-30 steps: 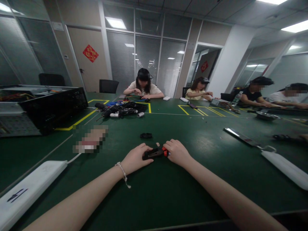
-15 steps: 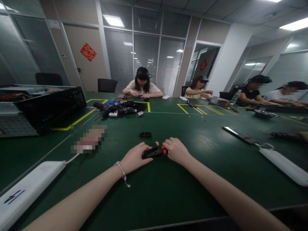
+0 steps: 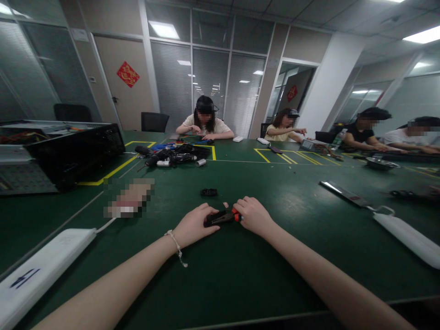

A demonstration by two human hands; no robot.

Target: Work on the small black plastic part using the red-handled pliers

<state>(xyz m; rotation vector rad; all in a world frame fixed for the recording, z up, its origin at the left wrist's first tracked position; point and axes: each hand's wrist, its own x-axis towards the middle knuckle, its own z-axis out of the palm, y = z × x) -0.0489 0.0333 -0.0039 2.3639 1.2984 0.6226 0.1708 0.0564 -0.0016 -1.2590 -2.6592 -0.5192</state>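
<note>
My right hand [image 3: 254,215] is closed around the red-handled pliers [image 3: 227,217], whose dark jaws point left. Between the fingers and thumb of my left hand [image 3: 196,222] is a small black plastic part [image 3: 210,220]; its exact kind is hard to make out. The pliers' jaws meet this black part, though whether they bite on it I cannot tell. Just beyond lies a small pale piece [image 3: 226,205]. A second black part [image 3: 209,192] rests on the green table [image 3: 268,275] a little farther off.
At left stand a computer case [image 3: 79,156] and a white power bank [image 3: 48,261] cabled to a blurred-out object [image 3: 132,197]. A heap of cables and tools [image 3: 175,155] lies ahead. Another power bank [image 3: 405,238] and a phone [image 3: 343,193] lie right. Several people sit across the table.
The pliers' jaws look closer together than before. Both hands keep their hold, and the view has shifted slightly. The person opposite has raised a hand.
</note>
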